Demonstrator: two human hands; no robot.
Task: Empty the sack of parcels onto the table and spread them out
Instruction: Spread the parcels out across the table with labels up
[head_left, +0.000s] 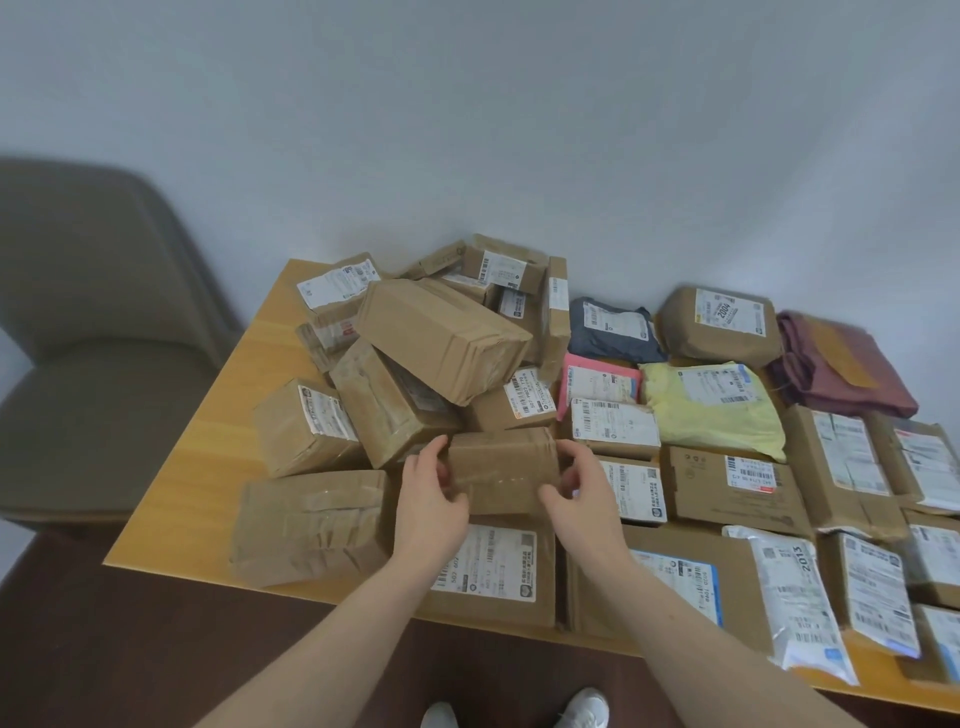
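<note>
Both hands on one small brown box at the near foot of the heap: left hand curled round its left end, right hand curled round its right end, thumbs on the near face. Box itself resting above a labelled carton at the table's front edge.

Head view, left half: unsorted pile of taped brown parcels on the wooden table, topped by a long carton lying tilted across the others. Crowding the held box, a tilted carton just left and a labelled one just behind. Wide flat parcel touching the left wrist's side. Grey-green chair beside the table's left edge, blurred.

Head view, right half: parcels laid flat side by side, among them a dark grey mailer, a pink mailer, a yellow mailer, a brown packet marked 2004 and a white mailer marked 2013. Folded maroon sack at the far right corner, against the wall.

Rightmost cartons cut off by the frame edge. Most label print too small to read. Rear of the heap hidden behind the long carton. White shoe tips at the bottom edge, over dark brown floor.
</note>
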